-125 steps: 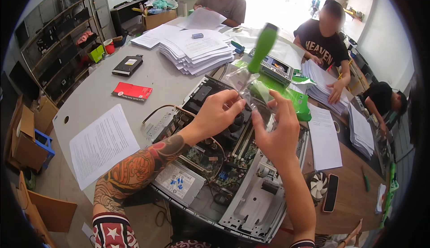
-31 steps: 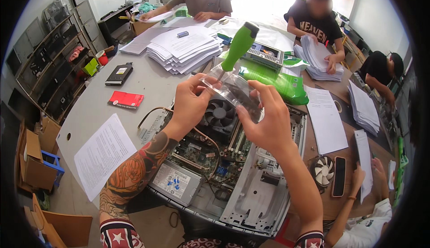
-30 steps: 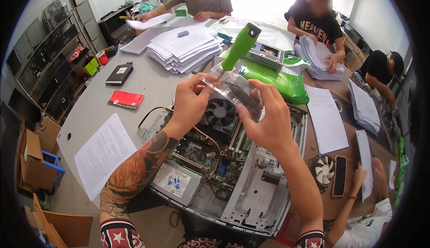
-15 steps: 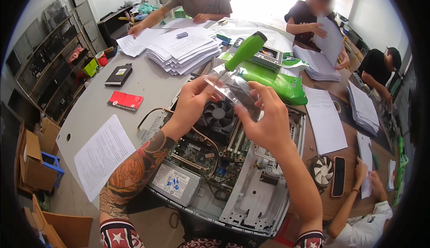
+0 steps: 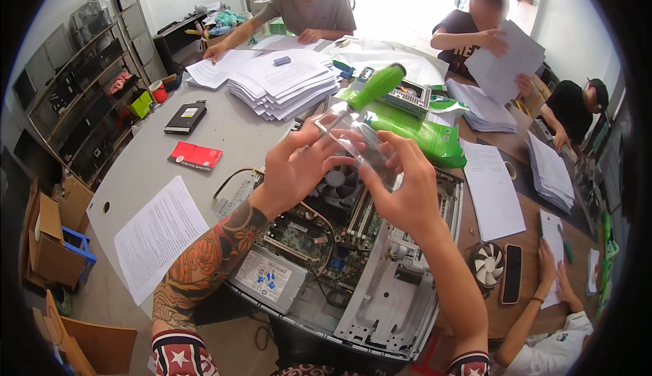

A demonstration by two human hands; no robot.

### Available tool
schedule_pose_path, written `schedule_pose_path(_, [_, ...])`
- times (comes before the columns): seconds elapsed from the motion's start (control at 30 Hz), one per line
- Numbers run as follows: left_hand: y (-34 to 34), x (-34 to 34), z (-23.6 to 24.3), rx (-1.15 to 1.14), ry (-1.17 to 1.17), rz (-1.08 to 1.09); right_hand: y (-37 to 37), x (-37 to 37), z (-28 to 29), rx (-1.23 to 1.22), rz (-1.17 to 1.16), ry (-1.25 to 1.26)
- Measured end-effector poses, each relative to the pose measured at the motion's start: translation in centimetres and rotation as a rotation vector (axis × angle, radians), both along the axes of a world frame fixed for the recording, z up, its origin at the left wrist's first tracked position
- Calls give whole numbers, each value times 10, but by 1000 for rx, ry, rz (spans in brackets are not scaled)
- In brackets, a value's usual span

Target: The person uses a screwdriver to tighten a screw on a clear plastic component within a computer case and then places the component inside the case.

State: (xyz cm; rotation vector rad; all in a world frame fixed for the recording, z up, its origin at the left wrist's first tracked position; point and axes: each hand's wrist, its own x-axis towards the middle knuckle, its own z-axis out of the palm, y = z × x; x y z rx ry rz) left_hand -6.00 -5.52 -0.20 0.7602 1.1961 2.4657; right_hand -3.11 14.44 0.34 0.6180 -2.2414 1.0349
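A clear plastic package (image 5: 367,146) is up between my two hands, over an open desktop computer case (image 5: 380,294). My left hand (image 5: 288,169) has a screwdriver (image 5: 375,89) with a green handle, shaft down among the fingers and handle pointing up and right; its fingers also touch the plastic. My right hand (image 5: 411,189) pinches the package's right side between thumb and fingers. Below them a black cooling fan (image 5: 337,186) sits on the motherboard. The screwdriver's tip is hidden. Several blue screws (image 5: 267,279) lie on the power supply (image 5: 255,291).
A red packet (image 5: 195,156), a black drive (image 5: 185,117) and a paper stack (image 5: 285,84) lie left and beyond. Green packaging (image 5: 424,138) lies behind the case. At right are a white-bladed fan (image 5: 489,265) and a phone (image 5: 511,274). Several people handle papers around the table.
My left fingers have spread and shifted along the plastic package toward my right hand. The screwdriver handle has dipped slightly lower. The person at far right has lifted papers higher.
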Motion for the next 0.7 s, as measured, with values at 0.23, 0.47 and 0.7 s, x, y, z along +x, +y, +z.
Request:
schedule_pose_path(0.23, [1, 1, 1, -89, 35, -55, -1, 3, 0, -42, 15, -7])
schedule_pose_path(0.47, [10, 9, 2, -160, 90, 148, -11, 9, 2, -2, 185, 12])
schedule_pose_path(0.7, [-8, -3, 7, -62, -10, 169, 0, -2, 1, -221, 125, 62])
